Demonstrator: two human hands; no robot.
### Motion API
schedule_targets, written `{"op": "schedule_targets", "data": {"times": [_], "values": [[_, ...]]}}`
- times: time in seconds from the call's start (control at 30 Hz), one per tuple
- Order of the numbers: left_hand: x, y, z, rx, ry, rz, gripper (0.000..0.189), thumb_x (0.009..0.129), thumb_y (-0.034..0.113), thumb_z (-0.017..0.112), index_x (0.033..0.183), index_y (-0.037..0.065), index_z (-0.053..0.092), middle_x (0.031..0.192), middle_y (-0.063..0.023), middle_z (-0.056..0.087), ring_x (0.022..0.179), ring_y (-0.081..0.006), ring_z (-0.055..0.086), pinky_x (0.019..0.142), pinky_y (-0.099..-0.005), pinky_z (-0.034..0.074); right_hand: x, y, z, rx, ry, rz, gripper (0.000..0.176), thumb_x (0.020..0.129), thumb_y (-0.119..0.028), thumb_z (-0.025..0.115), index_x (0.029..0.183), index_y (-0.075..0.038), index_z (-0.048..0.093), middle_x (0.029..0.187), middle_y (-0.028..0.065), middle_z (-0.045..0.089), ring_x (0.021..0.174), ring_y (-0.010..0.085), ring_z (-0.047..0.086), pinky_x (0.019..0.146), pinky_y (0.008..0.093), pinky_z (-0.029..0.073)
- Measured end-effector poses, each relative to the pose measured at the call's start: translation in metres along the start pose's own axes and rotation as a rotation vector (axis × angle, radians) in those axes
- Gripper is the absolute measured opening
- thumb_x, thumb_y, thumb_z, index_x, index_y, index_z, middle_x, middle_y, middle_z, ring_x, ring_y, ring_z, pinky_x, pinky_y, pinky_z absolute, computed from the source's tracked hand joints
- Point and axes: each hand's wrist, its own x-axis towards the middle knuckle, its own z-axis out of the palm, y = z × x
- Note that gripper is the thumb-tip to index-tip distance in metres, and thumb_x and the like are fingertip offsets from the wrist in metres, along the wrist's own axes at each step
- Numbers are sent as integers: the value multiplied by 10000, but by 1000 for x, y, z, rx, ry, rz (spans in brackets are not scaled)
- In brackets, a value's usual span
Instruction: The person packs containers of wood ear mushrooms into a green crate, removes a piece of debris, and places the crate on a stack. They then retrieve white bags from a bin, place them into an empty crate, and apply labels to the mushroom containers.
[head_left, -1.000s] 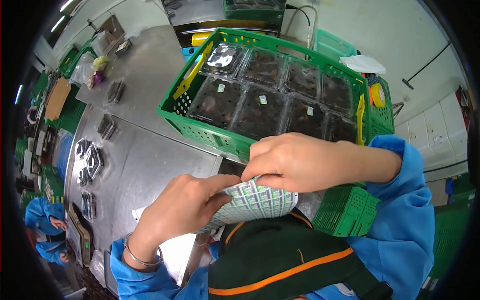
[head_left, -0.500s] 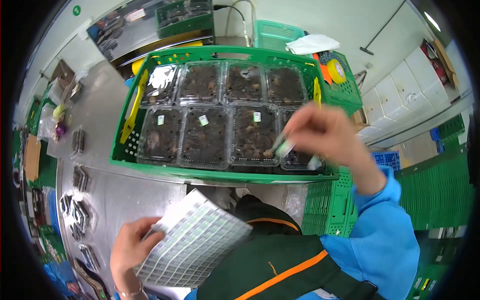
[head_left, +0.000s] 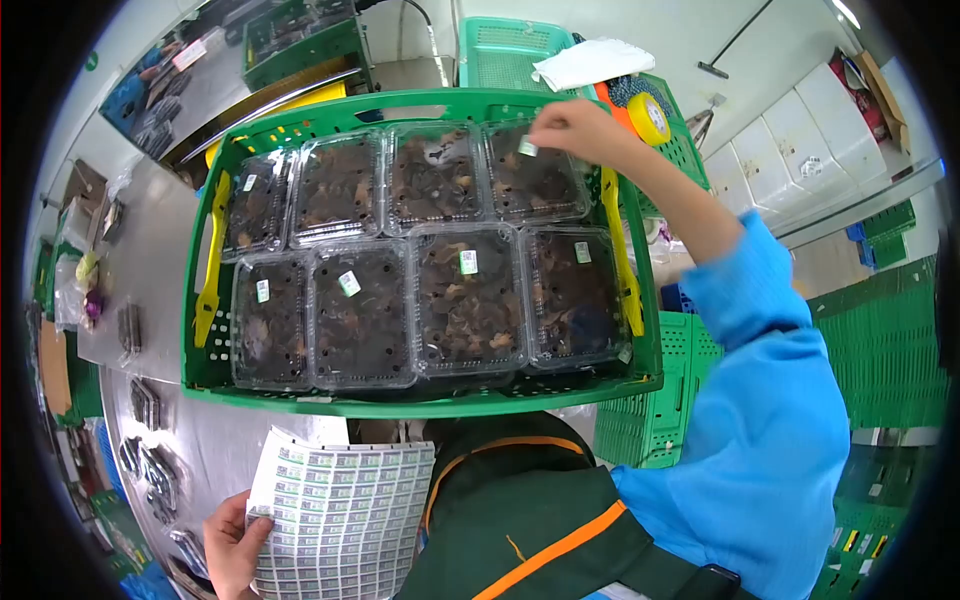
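My left hand [head_left: 236,545] grips the lower left edge of a sheet of labels [head_left: 345,510], thumb on top; small printed stickers cover it in rows. My right hand [head_left: 578,130] reaches over the back right clear plastic box [head_left: 535,185], fingertips pinching a small white and green label [head_left: 527,147] just above or on its lid; whether it touches cannot be told. The boxes hold dark brown, mushroom-like pieces. Labels sit on every front-row box, including the front right box [head_left: 575,310], and on the back left box [head_left: 262,205]. A green crate [head_left: 420,405] holds all the boxes.
Yellow handles [head_left: 212,260] stand at both crate ends. Behind it are a light green basket [head_left: 512,65], a white cloth [head_left: 595,63] and a yellow tape roll [head_left: 650,118]. Dark packs [head_left: 158,475] lie on the steel table [head_left: 215,430] at left.
My right hand has moved from the front right box back to the back right one. A label now lies on the front right box. The view has shifted, and the label sheet appears further left.
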Motion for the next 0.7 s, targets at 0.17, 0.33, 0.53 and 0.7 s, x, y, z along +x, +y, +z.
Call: {"op": "schedule_targets", "data": {"times": [0.17, 0.33, 0.53, 0.7], "values": [[0, 10, 0, 108, 45, -110, 362, 760, -29, 582, 1110, -81, 506, 965, -113, 617, 863, -147, 576, 787, -259, 436, 38, 18, 18, -684, 141, -218, 310, 732, -160, 661, 1024, -76, 602, 967, 75, 585, 680, 124, 563, 626, 282, 458], [-11, 8, -5, 106, 160, -231, 350, 817, 13, 588, 1150, -61, 505, 969, -111, 614, 839, -142, 558, 732, -243, 439, 75, -36, 14, 243, -266, -41, 319, 741, -50, 623, 1057, -53, 578, 1042, 101, 539, 634, 95, 520, 551, 244, 441], [-15, 2, 0, -22, 92, -269, 377, 805, -25, 584, 1171, -51, 496, 998, -114, 611, 864, -135, 558, 743, -241, 439, 118, -53, 64, 333, -501, 131, 267, 717, 18, 629, 979, -12, 581, 983, 108, 541, 634, 111, 517, 544, 239, 451], [-19, -14, -6, 22, 95, -297, 392, 804, -8, 591, 1179, -56, 485, 999, -122, 611, 852, -148, 567, 727, -242, 442, 104, -27, 84, -269, 208, -569, 212, 717, -84, 658, 908, -51, 575, 908, 101, 565, 693, 181, 547, 663, 301, 472]]}}
